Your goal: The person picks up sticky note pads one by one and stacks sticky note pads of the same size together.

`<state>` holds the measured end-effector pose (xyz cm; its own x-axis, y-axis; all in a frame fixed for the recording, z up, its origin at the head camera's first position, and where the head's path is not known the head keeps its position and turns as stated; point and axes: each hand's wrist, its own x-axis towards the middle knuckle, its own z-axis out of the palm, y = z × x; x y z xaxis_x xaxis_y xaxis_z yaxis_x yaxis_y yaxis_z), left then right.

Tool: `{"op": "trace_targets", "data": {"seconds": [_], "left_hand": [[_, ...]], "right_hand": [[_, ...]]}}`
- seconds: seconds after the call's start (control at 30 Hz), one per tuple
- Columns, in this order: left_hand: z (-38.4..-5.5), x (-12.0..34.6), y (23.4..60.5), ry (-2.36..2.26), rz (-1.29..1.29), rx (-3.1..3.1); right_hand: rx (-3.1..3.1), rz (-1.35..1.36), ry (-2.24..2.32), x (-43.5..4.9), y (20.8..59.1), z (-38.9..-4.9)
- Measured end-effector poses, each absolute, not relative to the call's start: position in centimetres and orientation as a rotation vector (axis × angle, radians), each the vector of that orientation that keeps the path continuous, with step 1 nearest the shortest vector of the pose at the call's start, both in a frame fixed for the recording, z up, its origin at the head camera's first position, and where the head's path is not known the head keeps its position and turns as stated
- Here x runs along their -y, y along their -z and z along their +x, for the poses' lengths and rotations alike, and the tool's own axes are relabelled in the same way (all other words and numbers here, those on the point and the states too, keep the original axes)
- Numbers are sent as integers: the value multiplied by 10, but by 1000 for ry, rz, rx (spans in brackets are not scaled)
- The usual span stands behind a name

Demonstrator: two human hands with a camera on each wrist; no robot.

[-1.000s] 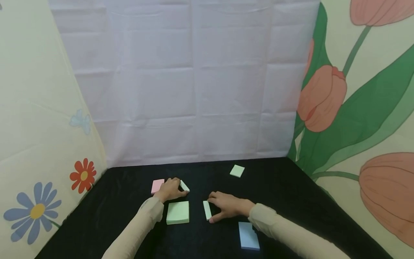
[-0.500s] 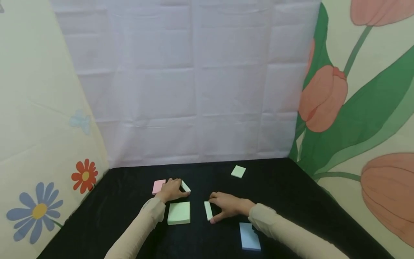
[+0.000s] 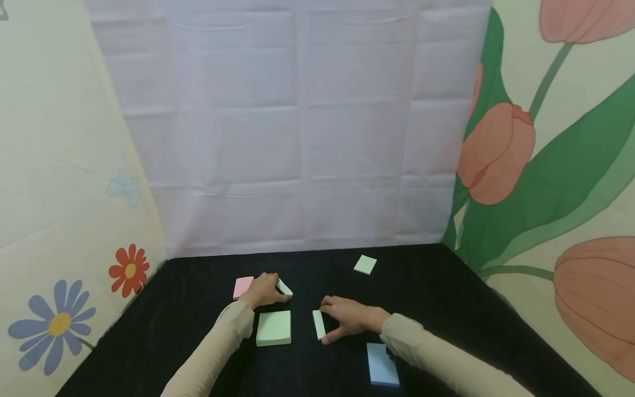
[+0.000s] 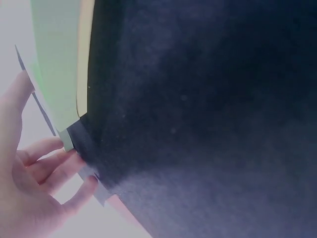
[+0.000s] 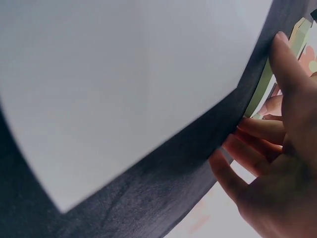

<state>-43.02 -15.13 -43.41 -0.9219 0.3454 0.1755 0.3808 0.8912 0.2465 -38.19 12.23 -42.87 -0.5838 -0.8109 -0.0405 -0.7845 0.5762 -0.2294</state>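
Observation:
My left hand [image 3: 263, 290] grips a narrow pale green sticky note pad [image 3: 284, 287] at the far left of the table, thumb on the near side. Part of that pad is hidden by the hand. To its right, my right hand [image 3: 349, 315] holds another narrow pale green sticky note pad [image 3: 318, 325] between thumb and fingers, at its two ends. Between the arms lies a thick, square light green sticky note pad [image 3: 274, 327], large in the left wrist view. A pink sticky note pad [image 3: 242, 286] sits just left of the left hand, partly covered by it.
A blue sticky note pad [image 3: 382, 365] lies near the right forearm and fills much of the right wrist view. Farther back is a small light green pad [image 3: 365, 264]. The black tabletop [image 3: 317, 375] ends at a white cloth [image 3: 297, 138]; floral walls flank it.

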Motion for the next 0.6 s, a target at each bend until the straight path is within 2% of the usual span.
{"op": "trace_targets", "data": {"seconds": [0.27, 0.43, 0.6], "left_hand": [[-431, 151, 433, 616, -539, 2949], [-433, 147, 430, 589, -468, 3016], [-432, 144, 427, 626, -414, 3041]], "right_hand": [[-2673, -1323, 258, -123, 441, -392], [-2683, -1276, 221, -117, 423, -378], [-2678, -1304, 233, -118, 422, -377]]}}
